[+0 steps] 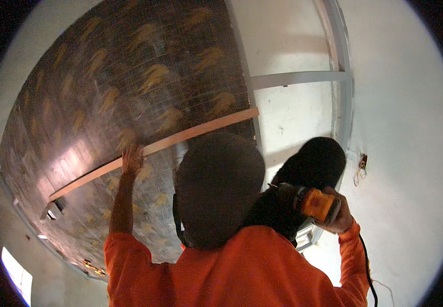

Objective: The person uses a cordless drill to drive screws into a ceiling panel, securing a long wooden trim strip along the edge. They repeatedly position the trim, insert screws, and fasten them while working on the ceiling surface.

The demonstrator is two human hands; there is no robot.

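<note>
Two hands at work, one batten, one drill! The left hand (132,159) lies across the single wooden batten (196,134), nearer its left end; the batten passes under the fingers, though whether they pinch it or merely press, one cannot tell. It rests over one dark, tan-smudged panel (145,77), long axis slanting from near left to far right. Over on the right, the right hand (341,212) has its fingers wrapped around one orange-and-black power drill (316,203), nose pointing left and slightly far, one black cord (367,266) trailing near.
</note>
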